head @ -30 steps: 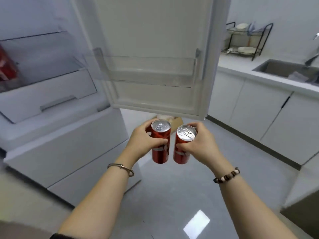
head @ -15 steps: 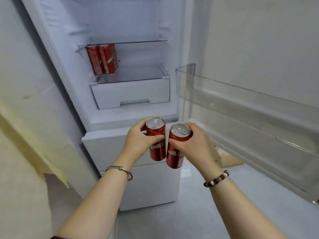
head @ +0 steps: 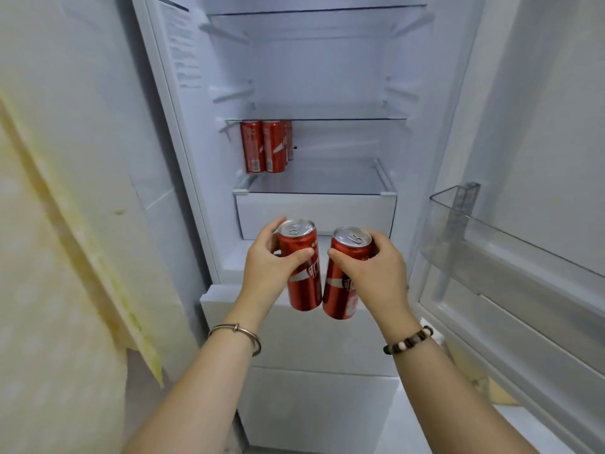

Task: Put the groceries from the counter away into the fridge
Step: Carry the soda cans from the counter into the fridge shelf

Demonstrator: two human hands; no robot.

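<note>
Your left wrist wears a metal bangle (head: 236,332) and your right a bead bracelet (head: 409,341). Your left hand (head: 265,273) grips the left can (head: 304,285), thumb across its front and fingers curled behind. Your right hand (head: 376,273) grips the right can (head: 340,290) the same way. Both red cans are held in the air in front of the open fridge (head: 314,77), tops tilted apart and lower ends close together; whether they touch cannot be told. Just beyond them is the white drawer (head: 314,213). On the glass shelf above it, at the left, the shelf cans (head: 266,147) stand upright, bunched together. To your right, the clear door bin (head: 491,253) juts from the open door.
</note>
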